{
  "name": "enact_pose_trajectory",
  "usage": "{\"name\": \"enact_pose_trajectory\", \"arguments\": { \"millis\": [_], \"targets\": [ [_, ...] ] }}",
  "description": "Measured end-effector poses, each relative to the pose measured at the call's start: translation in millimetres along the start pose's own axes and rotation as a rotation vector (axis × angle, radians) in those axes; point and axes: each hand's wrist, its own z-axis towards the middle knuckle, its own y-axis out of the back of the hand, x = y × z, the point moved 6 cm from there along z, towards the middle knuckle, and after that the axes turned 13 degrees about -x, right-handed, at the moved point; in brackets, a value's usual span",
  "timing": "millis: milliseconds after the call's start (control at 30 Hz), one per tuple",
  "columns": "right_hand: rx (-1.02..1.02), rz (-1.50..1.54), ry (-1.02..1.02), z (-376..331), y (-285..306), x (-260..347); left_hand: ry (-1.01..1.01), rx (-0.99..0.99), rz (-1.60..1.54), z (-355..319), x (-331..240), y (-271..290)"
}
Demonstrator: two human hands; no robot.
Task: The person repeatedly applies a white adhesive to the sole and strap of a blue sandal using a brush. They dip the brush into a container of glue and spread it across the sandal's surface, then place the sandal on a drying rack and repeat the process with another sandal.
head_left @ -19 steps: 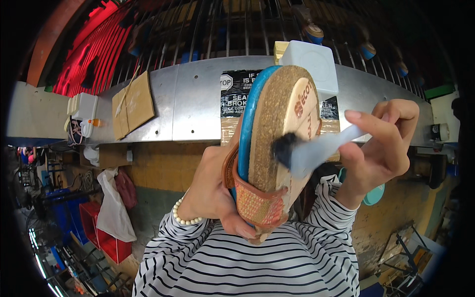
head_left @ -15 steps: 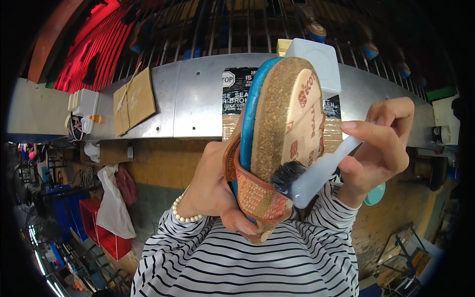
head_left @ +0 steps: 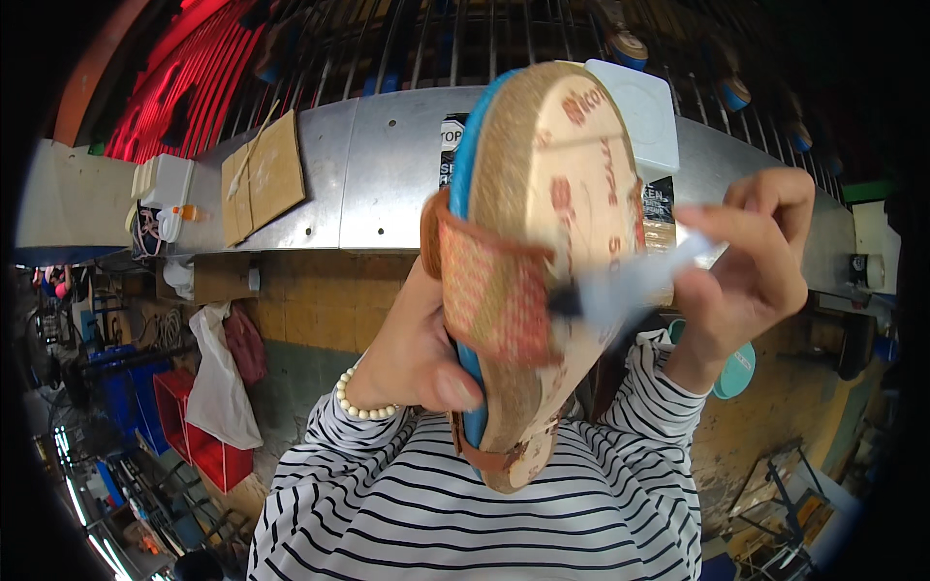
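My left hand (head_left: 412, 353) grips a sandal (head_left: 499, 179) around its side, with the toe pointing away from me. The sandal has a brown cork-like edge, a woven orange-pink strap (head_left: 489, 290) and a pale underside with printing, turned up and to the right. A blue last (head_left: 463, 174) shows along its left side. In my right hand (head_left: 751, 266) a brush with a translucent whitish handle (head_left: 639, 290) is pinched between thumb and fingers. Motion blurs the brush. Its dark bristles (head_left: 567, 301) are at the underside's edge beside the strap; whether they touch cannot be made out.
Beyond the sandal runs a metal bench (head_left: 387, 155) with a rack of metal rods (head_left: 436, 48) behind it. A white plastic container (head_left: 635, 116) stands there near a taped carton (head_left: 661, 228). Cardboard (head_left: 262, 179) lies left; red crates (head_left: 208, 455) stand lower left.
The sandal has shifted slightly left and away, and its underside and heel end show more fully. The brush's bristles have moved a little up, onto the area beside the strap.
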Motion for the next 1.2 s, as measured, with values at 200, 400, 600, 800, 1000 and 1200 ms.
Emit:
{"name": "enact_pose_trajectory", "arguments": {
  "millis": [200, 400, 600, 800, 1000, 1200],
  "targets": [
    [-0.004, 0.019, 0.019, 2.2, -5.2, 8.0, 0.124, -0.161, 0.008, -2.4, -9.9, -5.2],
    [-0.014, -0.126, 0.109, 17.8, 0.7, 16.2, 0.158, -0.188, 0.046, -2.6, -10.9, -9.0],
    [-0.004, -0.076, 0.118, 17.1, 1.1, 8.7, 0.171, -0.197, 0.078, -6.2, -10.5, -7.0],
    [0.047, -0.017, 0.145, 9.0, 2.8, 9.4, 0.151, -0.290, 0.040, -1.4, -9.1, -13.8],
    [0.079, -0.004, 0.165, 3.4, 3.9, 15.4, 0.051, -0.316, 0.051, 3.2, -17.8, -15.8],
    [0.166, 0.141, 0.187, 1.6, 1.3, 12.5, -0.094, -0.340, 0.076, 14.2, -26.9, -9.9]
  ]
}}
